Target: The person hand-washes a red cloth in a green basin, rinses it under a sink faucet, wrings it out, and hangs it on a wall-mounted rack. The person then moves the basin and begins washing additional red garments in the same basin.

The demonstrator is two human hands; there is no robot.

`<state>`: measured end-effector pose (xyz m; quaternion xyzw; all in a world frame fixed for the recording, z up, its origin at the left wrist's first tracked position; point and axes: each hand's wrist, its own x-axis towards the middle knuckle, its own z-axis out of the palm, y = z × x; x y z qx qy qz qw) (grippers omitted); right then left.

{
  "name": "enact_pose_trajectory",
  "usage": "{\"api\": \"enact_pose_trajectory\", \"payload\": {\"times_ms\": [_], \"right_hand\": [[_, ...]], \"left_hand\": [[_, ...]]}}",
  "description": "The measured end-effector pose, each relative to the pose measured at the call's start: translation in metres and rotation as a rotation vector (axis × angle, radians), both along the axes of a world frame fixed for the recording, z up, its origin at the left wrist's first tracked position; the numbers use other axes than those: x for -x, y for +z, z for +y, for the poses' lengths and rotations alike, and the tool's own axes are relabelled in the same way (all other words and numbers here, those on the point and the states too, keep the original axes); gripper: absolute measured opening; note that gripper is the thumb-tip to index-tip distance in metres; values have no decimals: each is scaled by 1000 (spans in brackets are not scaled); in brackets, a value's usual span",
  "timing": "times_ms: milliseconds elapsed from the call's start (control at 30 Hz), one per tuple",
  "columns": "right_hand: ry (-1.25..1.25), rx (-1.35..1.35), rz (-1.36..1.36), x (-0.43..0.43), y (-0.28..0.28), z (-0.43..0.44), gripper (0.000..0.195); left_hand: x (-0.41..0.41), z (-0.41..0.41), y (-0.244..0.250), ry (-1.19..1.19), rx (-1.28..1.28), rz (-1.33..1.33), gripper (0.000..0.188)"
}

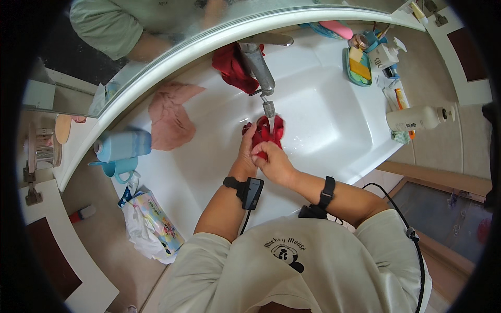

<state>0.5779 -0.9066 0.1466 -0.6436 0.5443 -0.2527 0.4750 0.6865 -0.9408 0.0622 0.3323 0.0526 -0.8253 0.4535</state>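
Over the white basin (332, 117), a wet red cloth (277, 131) is held under water running from the metal faucet (256, 68). My left hand (247, 150) grips the cloth from its left side, partly behind it. On the cloth's near edge, my right hand (274, 161) has its fingers pinched on the fabric. Another dark red cloth (234, 68) lies bunched behind and beside the faucet. A crumpled pink cloth (172, 115) rests on the basin's left rim.
At the left stand a light blue bottle (123, 146), a blue mug (121, 167) and a tissue pack (156, 223). Along the right rim are a soap dish (358, 68), a white pump bottle (385, 54) and a cream pump bottle (415, 118). A mirror cabinet edge (188, 37) curves above the faucet.
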Motion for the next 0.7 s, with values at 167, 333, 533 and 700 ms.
{"api": "enact_pose_trajectory", "payload": {"times_ms": [167,333,533,700], "right_hand": [[69,42,142,7,1,-19,15],[-100,49,440,21,-30,-82,27],[137,61,443,0,-20,-46,26],[-148,149,413,15,-46,-70,33]], "left_hand": [[26,1,7,135,151,36,36],[42,-14,-22,132,-155,-33,46],[7,-5,-37,63,-51,103,43],[30,-21,-20,133,-127,-122,40]]}}
